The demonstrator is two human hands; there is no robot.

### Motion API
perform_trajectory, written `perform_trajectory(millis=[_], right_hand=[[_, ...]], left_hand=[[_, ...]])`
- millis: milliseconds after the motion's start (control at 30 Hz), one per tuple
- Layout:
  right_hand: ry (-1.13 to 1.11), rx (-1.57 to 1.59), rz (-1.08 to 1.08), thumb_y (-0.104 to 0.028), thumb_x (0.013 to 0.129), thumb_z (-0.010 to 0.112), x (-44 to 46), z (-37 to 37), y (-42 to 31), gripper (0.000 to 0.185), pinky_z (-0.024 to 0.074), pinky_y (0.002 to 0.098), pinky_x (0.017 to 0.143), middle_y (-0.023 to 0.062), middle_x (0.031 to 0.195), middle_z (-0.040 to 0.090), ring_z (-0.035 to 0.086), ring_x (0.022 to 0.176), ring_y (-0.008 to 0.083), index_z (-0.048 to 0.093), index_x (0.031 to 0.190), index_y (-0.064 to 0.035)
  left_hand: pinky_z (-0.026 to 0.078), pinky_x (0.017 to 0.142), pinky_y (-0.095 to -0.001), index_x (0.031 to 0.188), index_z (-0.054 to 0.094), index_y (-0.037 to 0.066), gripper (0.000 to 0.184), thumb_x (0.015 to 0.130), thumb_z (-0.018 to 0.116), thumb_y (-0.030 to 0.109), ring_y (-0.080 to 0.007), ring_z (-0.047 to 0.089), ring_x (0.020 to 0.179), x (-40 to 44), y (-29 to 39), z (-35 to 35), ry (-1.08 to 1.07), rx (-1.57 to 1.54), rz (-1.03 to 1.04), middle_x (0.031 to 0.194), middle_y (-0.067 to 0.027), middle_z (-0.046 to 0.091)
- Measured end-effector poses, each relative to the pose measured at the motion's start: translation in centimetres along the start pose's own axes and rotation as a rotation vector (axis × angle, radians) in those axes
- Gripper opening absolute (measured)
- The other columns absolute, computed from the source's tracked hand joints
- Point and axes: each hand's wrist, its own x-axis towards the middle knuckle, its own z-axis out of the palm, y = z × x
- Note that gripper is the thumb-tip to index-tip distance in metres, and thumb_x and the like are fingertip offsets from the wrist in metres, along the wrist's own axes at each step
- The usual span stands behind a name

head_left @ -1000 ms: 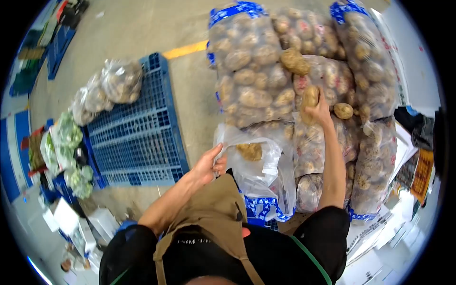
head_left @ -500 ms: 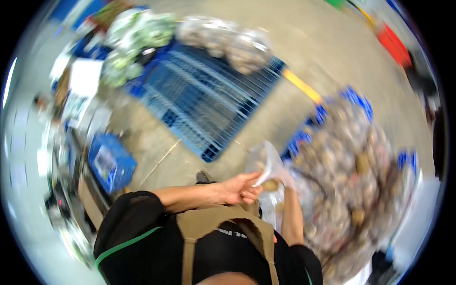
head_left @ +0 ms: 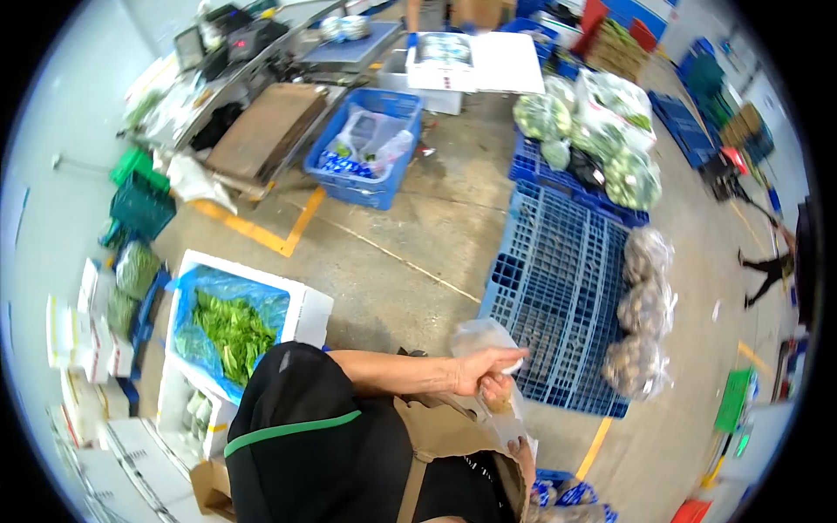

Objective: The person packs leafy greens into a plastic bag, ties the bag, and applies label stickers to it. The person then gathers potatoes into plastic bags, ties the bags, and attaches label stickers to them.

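A translucent plastic bag (head_left: 484,333) hangs in front of my body, with a brownish rounded item (head_left: 499,401) showing inside. My left hand (head_left: 486,370) is closed on the upper part of the bag, its index finger stretched along the edge. Lower down, my right hand (head_left: 525,458) grips the bag's other side; my apron partly hides it. The bag is above the floor, near the corner of a blue plastic pallet (head_left: 558,305).
Bags of brownish produce (head_left: 641,305) line the pallet's far side, and bagged green vegetables (head_left: 610,148) stand beyond. To my left is a foam box (head_left: 309,318) of leafy greens. A blue crate (head_left: 357,192) stands ahead, near a flat cart (head_left: 270,131). A person (head_left: 772,270) is far right.
My view has swung left, bringing the foam box and cart into sight and moving the heap of bagged produce to the bottom edge. Both hands still hold the bag.
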Motion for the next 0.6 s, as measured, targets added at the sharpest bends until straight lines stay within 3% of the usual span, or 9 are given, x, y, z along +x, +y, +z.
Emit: perform_trajectory(millis=[33,100,133,167,233,333,367,467,600], right_hand=[[-0.021,-0.078,-0.027,-0.036,0.087,0.052,-0.3,-4.2,-7.8,0.056,0.0357,0.0428,0.100,0.0290,0.122,0.051,0.046,0.119,0.0397,0.047,0.125,0.0042],[-0.037,-0.264,-0.190,-0.034,0.086,0.054,3.8,-7.2,-15.1,0.052,0.0406,0.0432,0.093,0.0308,0.113,0.055,0.051,0.109,0.0420,0.052,0.118,0.0064],[-0.048,-0.355,-0.275,-0.033,0.086,0.055,5.5,-8.1,-18.5,0.050,0.0430,0.0434,0.090,0.0317,0.109,0.057,0.054,0.105,0.0432,0.054,0.115,0.0075],[-0.115,-0.461,-0.296,-0.033,0.086,0.055,7.0,-8.8,-22.4,0.048,0.0440,0.0442,0.088,0.0310,0.105,0.058,0.055,0.101,0.0434,0.056,0.112,0.0063],[-0.238,-0.660,-0.329,-0.033,0.086,0.054,8.8,-9.0,-30.1,0.043,0.0458,0.0459,0.083,0.0294,0.096,0.061,0.058,0.093,0.0438,0.060,0.107,0.0039],[-0.390,-0.655,-0.747,-0.032,0.086,0.055,10.9,-9.6,-39.0,0.037,0.0470,0.0473,0.077,0.0273,0.086,0.062,0.059,0.084,0.0435,0.064,0.102,-0.0001],[-0.399,-0.675,-0.880,-0.032,0.086,0.055,12.0,-9.9,-41.0,0.035,0.0477,0.0470,0.072,0.0259,0.078,0.062,0.060,0.078,0.0417,0.063,0.106,-0.0039],[-0.492,-0.737,-1.055,-0.030,0.087,0.053,12.7,-11.4,-50.8,0.031,0.0477,0.0488,0.069,0.0245,0.079,0.062,0.060,0.076,0.0410,0.061,0.103,-0.0055],[-0.469,-0.831,-1.347,-0.030,0.087,0.053,16.2,-13.7,-61.8,0.031,0.0478,0.0476,0.063,0.0215,0.070,0.061,0.060,0.069,0.0403,0.057,0.112,-0.0117]], left_hand=[[0.017,0.041,-0.0221,0.075,0.044,0.016,0.034,0.089,0.054,0.045,-0.0062,0.020,0.044,-1.4,2.1,-1.1,0.024,-0.064,0.075,0.059,0.0029,0.030],[0.018,0.043,-0.0224,0.076,0.044,0.017,0.033,0.089,0.054,0.045,-0.0062,0.022,0.045,-4.3,5.7,-3.7,0.037,-0.140,0.280,0.061,0.0023,0.032],[0.019,0.044,-0.0224,0.094,0.042,0.017,0.033,0.086,0.057,0.046,-0.0060,0.022,0.046,-6.5,7.1,-4.9,0.049,-0.169,0.367,0.063,0.0021,0.033],[0.021,0.045,-0.0224,0.113,0.039,0.018,0.046,0.084,0.061,0.047,-0.0058,0.023,0.046,-8.8,8.2,-6.1,0.065,-0.196,0.454,0.065,0.0020,0.034],[0.021,0.045,-0.0222,0.106,0.040,0.014,0.044,0.083,0.061,0.046,-0.0055,0.023,0.046,-12.6,9.8,-8.7,0.156,-0.309,0.613,0.065,0.0023,0.034],[0.022,0.044,-0.0223,0.106,0.039,0.010,0.047,0.084,0.061,0.045,-0.0051,0.024,0.045,-17.9,11.3,-11.5,0.140,-0.331,0.833,0.065,0.0025,0.035],[0.022,0.044,-0.0222,0.105,0.039,0.010,0.046,0.084,0.060,0.045,-0.0049,0.025,0.045,-19.5,12.0,-12.0,0.176,-0.366,0.889,0.065,0.0026,0.035],[0.022,0.044,-0.0217,0.099,0.039,0.010,0.043,0.085,0.058,0.046,-0.0042,0.025,0.045,-24.1,14.2,-12.5,0.261,-0.453,1.066,0.065,0.0028,0.035],[0.023,0.043,-0.0201,0.093,0.039,0.011,0.041,0.086,0.057,0.046,-0.0033,0.025,0.045,-29.0,17.6,-12.9,0.329,-0.518,1.328,0.064,0.0035,0.034]])
